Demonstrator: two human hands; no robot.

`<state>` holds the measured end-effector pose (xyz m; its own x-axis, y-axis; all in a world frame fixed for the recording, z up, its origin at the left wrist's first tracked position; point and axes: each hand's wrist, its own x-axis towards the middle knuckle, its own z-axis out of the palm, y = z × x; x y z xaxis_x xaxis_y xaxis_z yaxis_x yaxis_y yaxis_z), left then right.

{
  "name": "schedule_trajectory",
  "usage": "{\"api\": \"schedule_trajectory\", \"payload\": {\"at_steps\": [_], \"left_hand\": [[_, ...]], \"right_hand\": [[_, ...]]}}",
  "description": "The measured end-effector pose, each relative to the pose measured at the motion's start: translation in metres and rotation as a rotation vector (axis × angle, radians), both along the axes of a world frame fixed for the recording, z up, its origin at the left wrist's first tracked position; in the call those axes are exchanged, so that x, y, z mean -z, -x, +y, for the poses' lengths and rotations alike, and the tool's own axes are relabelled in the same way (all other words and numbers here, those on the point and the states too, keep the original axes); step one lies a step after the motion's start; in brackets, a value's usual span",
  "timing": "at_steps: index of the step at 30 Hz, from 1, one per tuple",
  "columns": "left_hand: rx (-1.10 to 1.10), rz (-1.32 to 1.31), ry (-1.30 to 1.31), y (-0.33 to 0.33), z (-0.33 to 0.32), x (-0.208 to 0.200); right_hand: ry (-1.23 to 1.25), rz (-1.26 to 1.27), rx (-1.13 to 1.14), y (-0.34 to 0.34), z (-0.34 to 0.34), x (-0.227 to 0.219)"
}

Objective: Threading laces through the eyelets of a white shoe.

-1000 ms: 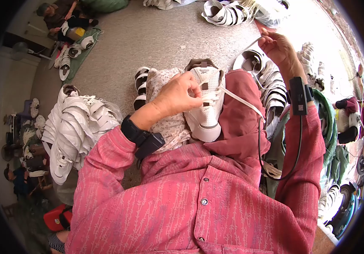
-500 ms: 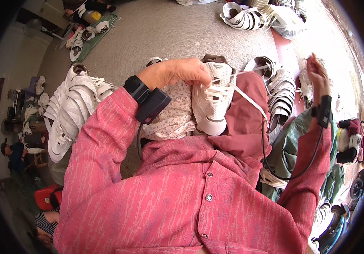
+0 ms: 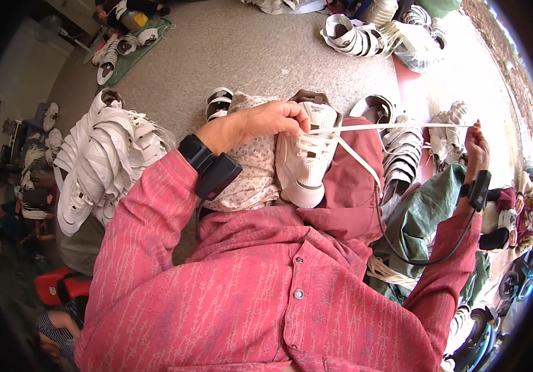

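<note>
White mesh covers a low sneaker with a brown lining [image 3: 302,175], which lies on the person's lap, toe toward the body, between a pale flower-printed cloth [image 3: 251,146] and a dark red trouser leg [image 3: 354,164]. The left hand [image 3: 265,121] curls closed against the left edge of the lacing, though whether it pinches lace or upper I cannot tell, while the right hand [image 3: 477,149], well out to the side, grips a flat white lace [image 3: 415,125] stretched taut from the shoe, above a nested row of white shoe uppers [image 3: 403,158].
</note>
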<state>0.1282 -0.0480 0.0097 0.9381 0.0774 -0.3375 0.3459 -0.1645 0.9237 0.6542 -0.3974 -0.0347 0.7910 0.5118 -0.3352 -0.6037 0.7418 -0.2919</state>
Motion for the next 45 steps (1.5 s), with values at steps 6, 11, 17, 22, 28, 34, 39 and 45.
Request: {"api": "schedule_trajectory", "payload": {"at_steps": [6, 11, 17, 22, 28, 34, 39, 45], "left_hand": [[-0.043, -0.059, 0.11, 0.008, -0.001, 0.007], [-0.142, -0.177, -0.091, -0.001, -0.014, 0.014], [0.171, -0.887, -0.769, -0.019, -0.085, 0.01], [0.304, -0.957, -0.623, -0.027, -0.123, 0.017], [0.298, -0.896, -0.536, -0.025, -0.117, 0.016], [0.154, -0.93, -0.733, -0.01, -0.099, 0.019], [0.13, -1.047, -0.835, -0.015, -0.101, 0.02], [-0.319, -0.878, -0.904, -0.03, -0.077, -0.012]], "right_hand": [[0.217, -0.156, -0.093, 0.059, 0.03, -0.03], [0.068, -0.256, -0.239, 0.075, 0.026, -0.077], [0.012, -0.428, -0.302, 0.088, 0.011, -0.099], [0.025, -0.535, -0.348, 0.108, -0.02, -0.099], [0.061, -0.57, -0.349, 0.108, -0.043, -0.084], [0.132, -0.446, -0.252, 0.115, -0.039, -0.068], [0.109, -0.407, -0.219, 0.112, -0.045, -0.063], [0.105, -0.384, -0.252, 0.143, -0.036, -0.097]]}}
